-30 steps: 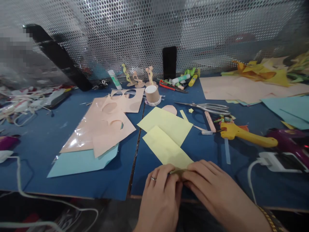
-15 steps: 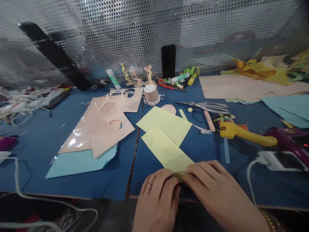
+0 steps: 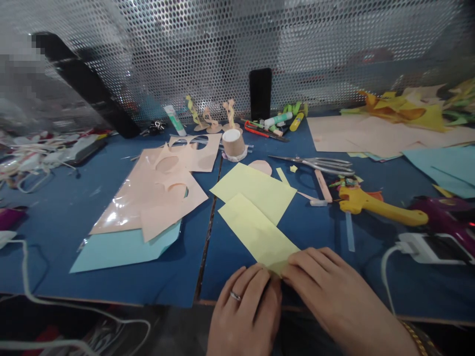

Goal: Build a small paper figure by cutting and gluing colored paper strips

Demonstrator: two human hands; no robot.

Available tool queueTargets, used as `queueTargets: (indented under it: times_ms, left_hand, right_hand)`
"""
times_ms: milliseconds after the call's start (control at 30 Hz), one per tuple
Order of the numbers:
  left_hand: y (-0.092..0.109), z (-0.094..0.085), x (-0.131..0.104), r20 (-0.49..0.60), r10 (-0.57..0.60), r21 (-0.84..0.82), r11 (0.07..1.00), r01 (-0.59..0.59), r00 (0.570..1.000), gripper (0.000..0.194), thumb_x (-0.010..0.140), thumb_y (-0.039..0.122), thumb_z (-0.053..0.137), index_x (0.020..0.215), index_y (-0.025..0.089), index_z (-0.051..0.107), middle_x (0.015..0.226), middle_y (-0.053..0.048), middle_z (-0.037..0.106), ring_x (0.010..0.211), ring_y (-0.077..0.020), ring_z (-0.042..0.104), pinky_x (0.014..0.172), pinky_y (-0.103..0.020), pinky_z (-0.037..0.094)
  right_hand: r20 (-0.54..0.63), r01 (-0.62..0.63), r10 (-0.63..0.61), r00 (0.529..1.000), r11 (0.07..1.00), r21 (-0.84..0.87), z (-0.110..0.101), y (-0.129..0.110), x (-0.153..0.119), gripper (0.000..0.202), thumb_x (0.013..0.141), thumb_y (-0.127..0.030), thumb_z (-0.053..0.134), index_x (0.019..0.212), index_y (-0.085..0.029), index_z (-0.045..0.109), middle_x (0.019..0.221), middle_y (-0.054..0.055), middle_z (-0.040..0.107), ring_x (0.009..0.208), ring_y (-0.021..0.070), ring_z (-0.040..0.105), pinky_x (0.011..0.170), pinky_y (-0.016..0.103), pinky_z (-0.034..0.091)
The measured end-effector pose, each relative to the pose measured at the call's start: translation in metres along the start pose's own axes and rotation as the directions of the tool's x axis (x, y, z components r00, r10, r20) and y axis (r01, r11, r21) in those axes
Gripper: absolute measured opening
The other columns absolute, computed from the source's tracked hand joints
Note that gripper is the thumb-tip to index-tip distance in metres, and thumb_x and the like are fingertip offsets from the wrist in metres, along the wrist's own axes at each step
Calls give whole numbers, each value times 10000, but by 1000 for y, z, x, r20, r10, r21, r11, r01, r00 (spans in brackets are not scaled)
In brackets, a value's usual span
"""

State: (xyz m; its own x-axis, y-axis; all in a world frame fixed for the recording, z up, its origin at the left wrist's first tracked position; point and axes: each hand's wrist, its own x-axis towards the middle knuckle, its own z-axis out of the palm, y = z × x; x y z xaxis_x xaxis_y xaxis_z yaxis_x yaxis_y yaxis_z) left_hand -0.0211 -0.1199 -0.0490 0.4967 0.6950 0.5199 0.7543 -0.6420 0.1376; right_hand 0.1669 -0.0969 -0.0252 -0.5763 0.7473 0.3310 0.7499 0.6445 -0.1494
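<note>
A yellow paper strip slants across the blue table, its near end between my two hands at the table's front edge. My left hand, with a ring on one finger, has its fingers curled onto the lower left corner of that strip. My right hand pinches the lower right of the same end, its thumb hidden. Under the strip's far end lies a larger yellow sheet. Scissors and a small yellow star are beyond it.
Pink cut-out sheets overlap a light blue sheet at left. A tape roll stands in the middle. At right are a yellow-handled tool and a white plug. A phone leans on the mesh.
My left hand has shifted slightly down and right, its fingers drawn back a little along the strip's near end. My right hand has barely moved.
</note>
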Motion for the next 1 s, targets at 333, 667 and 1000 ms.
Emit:
queueTargets:
  times_ms: [333,667,1000]
  left_hand:
    - [2,0,2,-20,4,39,999,-3,1000,235,867,152,592,1082,168,687,1054,-30,731,1014,-205,656,932,-336,488]
    - [2,-1,9,-107,18,32,999,-15,994,210,858,143,580,1018,145,716,985,-50,755,917,-209,700,836,-326,546]
    - [4,0,7,-104,3,69,998,4,995,209,872,181,561,1007,169,719,992,-15,757,903,-187,701,848,-301,532]
  right_hand:
    - [-17,-34,36,999,993,111,-6,4,-2,449,1007,-261,183,930,-211,622,874,34,639,756,191,567,685,342,425]
    - [-28,-16,19,999,996,88,-6,4,-7,490,1006,-300,155,940,-202,630,843,35,636,731,183,575,661,336,454]
    - [-50,5,-3,999,998,58,1,4,-12,461,1011,-272,181,1053,-190,632,901,40,630,798,180,556,724,331,413]
